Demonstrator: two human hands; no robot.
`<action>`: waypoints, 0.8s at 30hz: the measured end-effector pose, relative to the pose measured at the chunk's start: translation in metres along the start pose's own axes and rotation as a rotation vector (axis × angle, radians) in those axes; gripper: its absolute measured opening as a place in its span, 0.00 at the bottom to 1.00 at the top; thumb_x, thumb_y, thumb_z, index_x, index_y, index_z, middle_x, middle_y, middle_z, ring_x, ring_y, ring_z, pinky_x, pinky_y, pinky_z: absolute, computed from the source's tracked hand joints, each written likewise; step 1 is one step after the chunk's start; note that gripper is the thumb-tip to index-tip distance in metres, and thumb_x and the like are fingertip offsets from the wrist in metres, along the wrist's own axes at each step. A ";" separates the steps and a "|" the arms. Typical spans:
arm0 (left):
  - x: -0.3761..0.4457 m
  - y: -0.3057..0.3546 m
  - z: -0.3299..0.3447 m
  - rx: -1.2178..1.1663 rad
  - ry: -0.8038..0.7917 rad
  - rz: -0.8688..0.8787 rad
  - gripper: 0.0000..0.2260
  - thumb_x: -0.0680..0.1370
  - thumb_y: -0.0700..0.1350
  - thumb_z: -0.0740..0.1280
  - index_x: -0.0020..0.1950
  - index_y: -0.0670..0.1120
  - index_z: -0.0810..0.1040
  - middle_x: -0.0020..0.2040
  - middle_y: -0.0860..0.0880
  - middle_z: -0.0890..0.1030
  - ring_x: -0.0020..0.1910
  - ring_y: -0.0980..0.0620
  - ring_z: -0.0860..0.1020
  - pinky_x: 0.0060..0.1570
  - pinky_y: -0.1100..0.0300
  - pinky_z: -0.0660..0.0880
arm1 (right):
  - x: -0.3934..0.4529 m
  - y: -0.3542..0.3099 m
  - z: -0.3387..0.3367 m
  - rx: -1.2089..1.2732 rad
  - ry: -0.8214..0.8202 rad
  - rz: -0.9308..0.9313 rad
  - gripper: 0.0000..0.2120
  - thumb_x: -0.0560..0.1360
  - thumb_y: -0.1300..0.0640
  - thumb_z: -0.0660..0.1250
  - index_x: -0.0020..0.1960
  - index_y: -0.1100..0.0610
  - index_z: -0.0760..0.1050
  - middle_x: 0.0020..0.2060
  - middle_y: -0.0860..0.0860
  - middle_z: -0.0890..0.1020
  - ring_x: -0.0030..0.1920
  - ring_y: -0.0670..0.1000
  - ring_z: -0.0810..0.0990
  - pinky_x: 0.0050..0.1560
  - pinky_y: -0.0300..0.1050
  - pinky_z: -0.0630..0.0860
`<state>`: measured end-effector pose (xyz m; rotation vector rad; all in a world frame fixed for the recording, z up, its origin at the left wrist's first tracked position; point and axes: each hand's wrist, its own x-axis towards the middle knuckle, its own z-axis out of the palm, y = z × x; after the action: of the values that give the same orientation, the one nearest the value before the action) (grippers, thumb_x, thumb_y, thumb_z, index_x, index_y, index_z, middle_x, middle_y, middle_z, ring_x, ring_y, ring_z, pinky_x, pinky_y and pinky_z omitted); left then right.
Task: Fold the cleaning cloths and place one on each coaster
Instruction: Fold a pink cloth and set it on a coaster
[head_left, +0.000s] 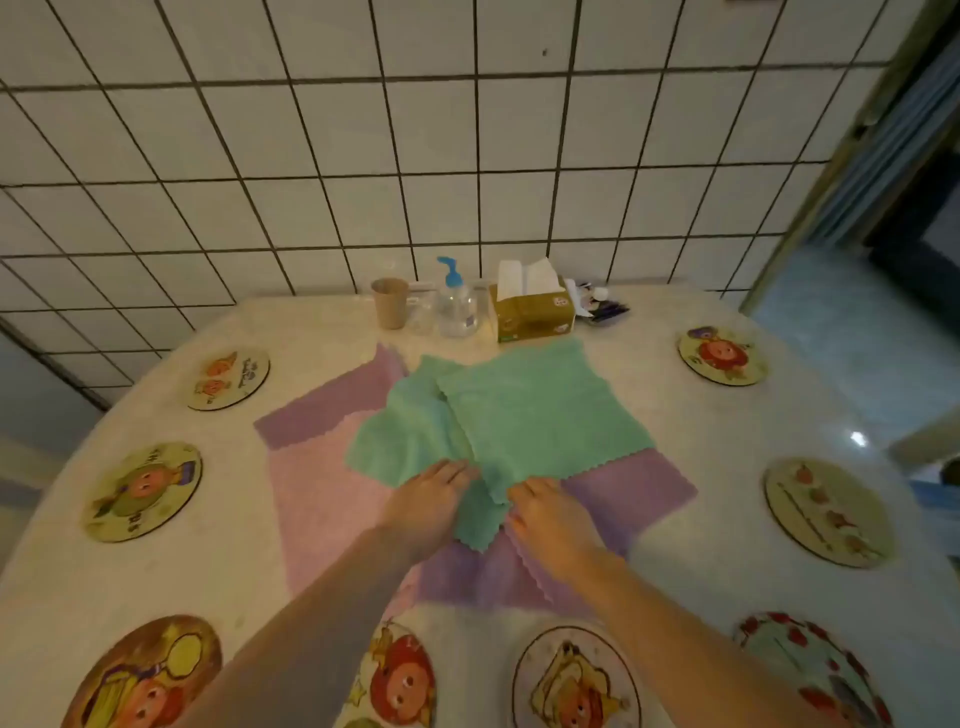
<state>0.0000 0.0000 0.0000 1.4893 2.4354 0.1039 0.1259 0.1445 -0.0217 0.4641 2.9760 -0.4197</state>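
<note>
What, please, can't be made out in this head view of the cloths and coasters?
- Number of purple cloths: the green cloths overlap them.
- Left hand and right hand grip: fingertips lie in folds.
- Bottom-row round cartoon coasters: cut by the frame edge and forearms.
- Dark items behind the tissue box: too small.

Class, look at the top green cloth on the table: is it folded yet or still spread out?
Spread out, not folded. The top green cloth lies open as one flat square, and both hands rest at its near corner.

Dim, warm-tinted view, soft throughout (wide-angle bending at the edges).
</note>
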 end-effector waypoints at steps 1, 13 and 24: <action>0.012 0.000 0.005 -0.023 0.016 0.007 0.28 0.74 0.35 0.62 0.74 0.43 0.63 0.74 0.44 0.65 0.72 0.44 0.65 0.69 0.53 0.64 | 0.010 0.004 0.007 0.020 -0.001 -0.017 0.13 0.77 0.53 0.60 0.59 0.58 0.73 0.54 0.55 0.76 0.59 0.55 0.72 0.53 0.48 0.74; 0.095 -0.031 0.039 0.110 -0.037 0.017 0.26 0.71 0.42 0.52 0.66 0.50 0.75 0.68 0.47 0.75 0.67 0.42 0.72 0.60 0.49 0.73 | 0.064 0.033 0.032 -0.010 0.162 -0.162 0.06 0.70 0.49 0.67 0.37 0.50 0.75 0.32 0.45 0.78 0.35 0.50 0.78 0.32 0.44 0.73; 0.180 -0.062 0.002 -0.367 0.156 -0.146 0.20 0.75 0.34 0.65 0.67 0.43 0.74 0.69 0.43 0.71 0.70 0.45 0.68 0.68 0.63 0.57 | 0.074 0.083 -0.122 0.549 0.174 -0.187 0.05 0.80 0.54 0.58 0.49 0.55 0.70 0.32 0.42 0.76 0.32 0.41 0.78 0.35 0.39 0.72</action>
<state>-0.1302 0.1296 -0.0510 1.1788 2.4625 0.6204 0.0745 0.2761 0.0635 0.2694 3.0483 -1.2913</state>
